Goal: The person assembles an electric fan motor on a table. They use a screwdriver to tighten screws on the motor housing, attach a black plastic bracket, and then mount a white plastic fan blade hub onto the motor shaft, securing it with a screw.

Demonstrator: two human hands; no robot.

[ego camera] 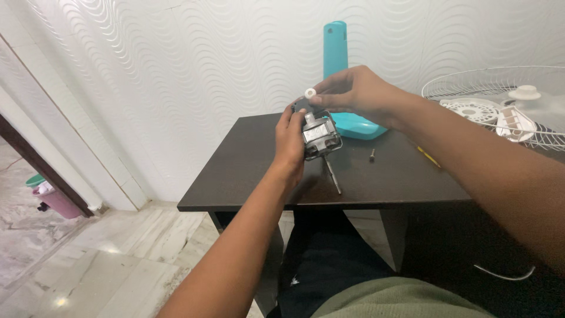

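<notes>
My left hand (291, 140) grips a small grey metal fan motor (319, 138) above the dark table (247, 176), its thin shaft (332, 175) pointing down toward me. My right hand (353, 91) hovers just above the motor and pinches a small white round plastic piece (310, 93) between thumb and fingers. Behind the hands stands a teal fan stand (335, 53) with its flat teal base (365, 126) resting on the table.
A loose screw (372, 155) and a yellow-handled tool (428, 156) lie on the table to the right. A white wire fan guard (500, 100) with white plastic parts lies at far right. A pink bucket (56, 200) stands on the marble floor at left.
</notes>
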